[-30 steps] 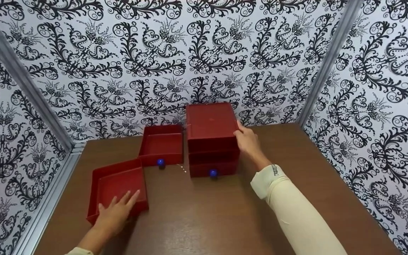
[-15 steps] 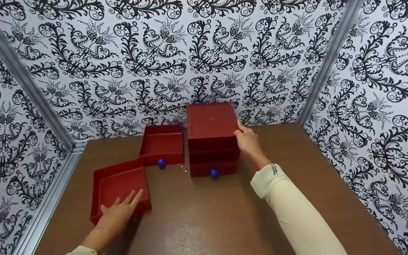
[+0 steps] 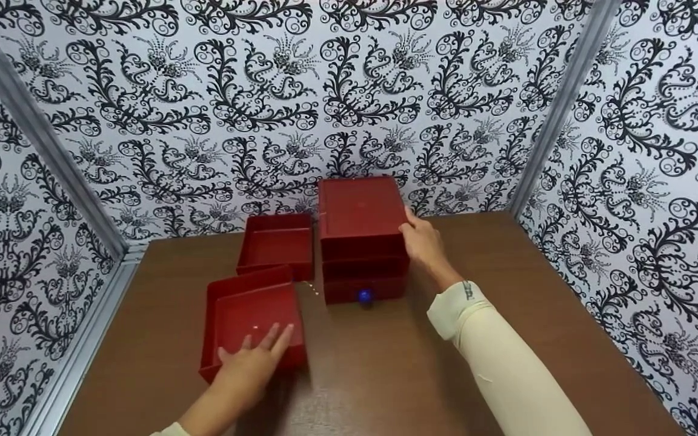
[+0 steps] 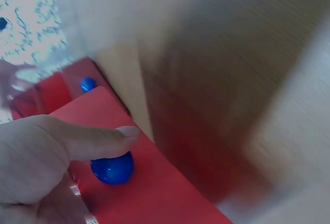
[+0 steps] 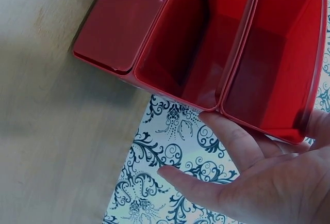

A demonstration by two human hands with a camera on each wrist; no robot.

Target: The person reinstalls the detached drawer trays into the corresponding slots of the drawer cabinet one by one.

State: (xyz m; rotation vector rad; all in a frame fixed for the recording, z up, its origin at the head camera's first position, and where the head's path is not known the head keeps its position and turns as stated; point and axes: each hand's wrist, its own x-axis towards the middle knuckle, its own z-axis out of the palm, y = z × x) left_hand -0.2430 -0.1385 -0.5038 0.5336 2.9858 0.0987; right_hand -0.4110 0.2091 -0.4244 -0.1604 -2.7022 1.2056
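My left hand (image 3: 249, 366) grips the front wall of a shallow red drawer (image 3: 234, 315). Its fingers reach inside, and in the left wrist view the thumb lies on the outer face beside a round blue knob (image 4: 114, 170). The red drawer cabinet (image 3: 361, 206) stands near the back wall with two bare slots above a closed bottom drawer (image 3: 340, 290), which has a blue knob (image 3: 365, 295). Against the cabinet's right side rests my right hand (image 3: 425, 242); the right wrist view shows mostly straight fingers (image 5: 234, 139) there.
Another red drawer (image 3: 279, 242) lies left of the cabinet, its front partly covered by the held drawer. A thin gold-coloured chain (image 3: 312, 287) lies on the brown table (image 3: 506, 351). Patterned walls (image 3: 264, 91) with grey metal corner posts (image 3: 567, 109) surround it.
The held drawer has moved right with my left hand, towards the cabinet's front. It now hides the other loose drawer's knob. My right hand has stayed at the cabinet's side.
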